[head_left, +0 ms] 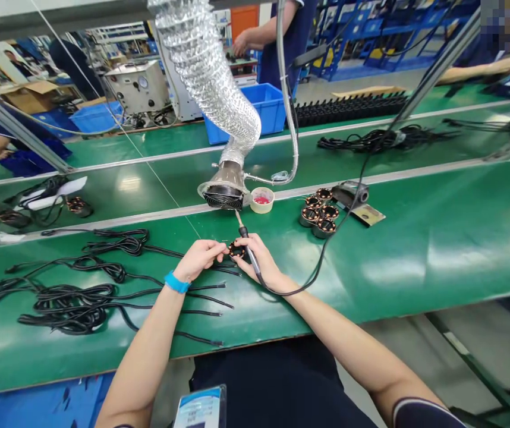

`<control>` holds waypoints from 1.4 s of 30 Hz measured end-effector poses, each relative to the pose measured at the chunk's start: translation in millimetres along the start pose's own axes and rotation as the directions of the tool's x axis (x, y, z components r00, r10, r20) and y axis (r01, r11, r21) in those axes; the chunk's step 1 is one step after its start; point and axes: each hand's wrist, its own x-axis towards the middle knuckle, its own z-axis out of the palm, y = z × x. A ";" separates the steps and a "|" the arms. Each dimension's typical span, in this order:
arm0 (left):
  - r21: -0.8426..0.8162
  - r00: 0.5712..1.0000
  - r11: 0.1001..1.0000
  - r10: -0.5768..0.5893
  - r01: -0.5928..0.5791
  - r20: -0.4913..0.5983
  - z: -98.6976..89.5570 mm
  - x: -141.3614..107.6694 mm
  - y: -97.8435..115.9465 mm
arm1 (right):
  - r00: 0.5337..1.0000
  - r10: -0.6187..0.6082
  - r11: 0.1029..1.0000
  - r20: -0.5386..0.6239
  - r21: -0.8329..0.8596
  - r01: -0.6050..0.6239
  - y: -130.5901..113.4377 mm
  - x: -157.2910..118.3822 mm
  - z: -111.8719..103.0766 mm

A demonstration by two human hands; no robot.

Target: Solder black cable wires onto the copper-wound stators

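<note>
My right hand is closed around a soldering iron whose tip points up and away. Its fingers also rest against a small ring-shaped motor stator with copper windings. At the stator's left edge, my left hand, with a blue band on the wrist, pinches with thumb and forefinger; whether a wire is also between them cannot be made out. Black cables lie coiled to the left, their ends beneath and beside my left hand. Several more stators are grouped to the right.
Ahead of my hands hangs a fume extractor hood on a silver duct. Beside it stands a round tub with something red inside. A soldering iron stand is at the right. Other people work beyond the green bench.
</note>
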 end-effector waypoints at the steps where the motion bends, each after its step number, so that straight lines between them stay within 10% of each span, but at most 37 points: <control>1: 0.090 0.999 0.995 0.043 -0.040 -0.031 -4.8 -1.6 0.0 | 1.000 -0.001 1.000 -0.007 0.002 0.001 -0.1 0.1 -0.3; 6: 0.502 0.938 0.792 0.295 -0.348 0.185 -12.1 -5.4 -5.8 | 0.999 0.013 1.000 -0.033 -0.018 -0.013 0.5 0.6 -5.5; 11: 0.620 0.897 0.649 0.307 -0.441 0.317 -3.9 -9.1 -2.9 | 0.998 0.016 0.999 -0.062 -0.035 -0.018 1.9 -1.3 -10.8; 18: 0.257 0.943 0.908 0.331 -0.330 0.039 -9.6 -16.2 2.5 | 0.999 -0.032 0.992 -0.038 -0.125 0.027 -0.9 -2.2 -7.9; 25: -0.096 0.961 0.958 0.265 -0.272 -0.081 9.4 -8.8 -2.7 | 0.996 -0.087 0.993 -0.001 -0.086 0.087 -18.1 1.8 -7.4; 42: -0.071 0.915 0.921 0.368 -0.383 -0.163 12.8 -10.3 5.4 | 0.932 0.092 0.975 -0.352 0.224 -0.011 -34.8 26.7 26.8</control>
